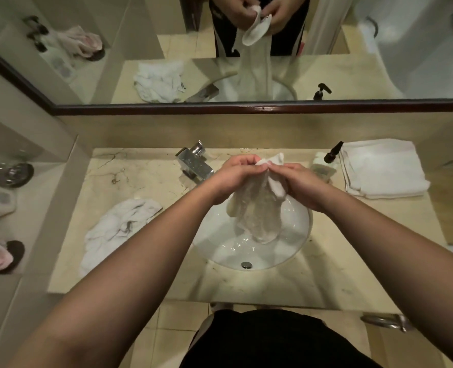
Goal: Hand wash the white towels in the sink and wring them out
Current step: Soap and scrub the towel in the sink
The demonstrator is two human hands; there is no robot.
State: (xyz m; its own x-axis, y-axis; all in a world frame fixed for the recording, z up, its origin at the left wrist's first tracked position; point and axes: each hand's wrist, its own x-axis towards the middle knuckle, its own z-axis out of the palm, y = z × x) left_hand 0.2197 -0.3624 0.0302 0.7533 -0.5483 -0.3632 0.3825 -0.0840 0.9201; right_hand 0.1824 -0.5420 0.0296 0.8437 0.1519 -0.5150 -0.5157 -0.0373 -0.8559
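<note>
Both hands, left hand (232, 176) and right hand (297, 184), pinch the wet towel (254, 211) by its top edge; it hangs into the sink (294, 235). Probably between rinse and wringing: next, bunch and twist. Crumpled towel (116, 227) left of sink, folded towels (384, 168) right.

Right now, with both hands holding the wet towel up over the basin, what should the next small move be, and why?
Probably twist it: the left hand and right hand both grip the top of the wet towel, which hangs limp above the sink, its lower end over the water. Turning the hands opposite ways would wring it, letting the water fall into the basin.
</note>
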